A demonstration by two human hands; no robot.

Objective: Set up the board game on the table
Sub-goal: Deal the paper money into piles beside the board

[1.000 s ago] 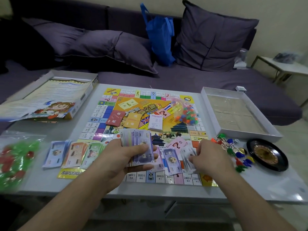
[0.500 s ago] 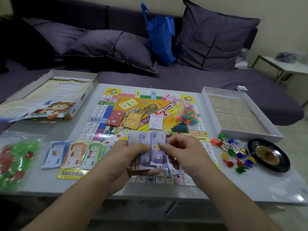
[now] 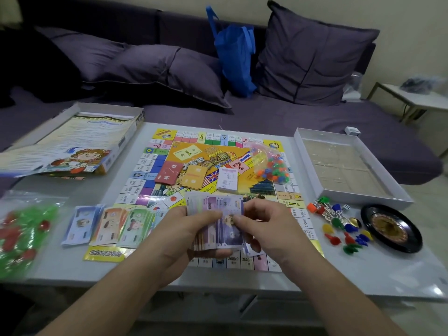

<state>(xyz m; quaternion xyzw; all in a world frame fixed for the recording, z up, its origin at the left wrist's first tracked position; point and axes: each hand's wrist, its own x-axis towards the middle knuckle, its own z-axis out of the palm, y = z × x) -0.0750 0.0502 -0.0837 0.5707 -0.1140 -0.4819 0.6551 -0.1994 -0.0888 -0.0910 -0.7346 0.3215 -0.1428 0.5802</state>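
Box tray (image 3: 397, 201) – bare (cardboard-lined)

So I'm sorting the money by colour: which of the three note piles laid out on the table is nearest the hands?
The green note pile, rightmost of the three, lies closest to the left hand.

A dark purple sofa (image 3: 291, 122) runs behind the bench, with three matching cushions (image 3: 312, 57) leaning on its backrest. A blue tote bag (image 3: 236, 57) stands upright between two of them. At far right, a small white side table (image 3: 417, 98) carries a dark blurred bundle
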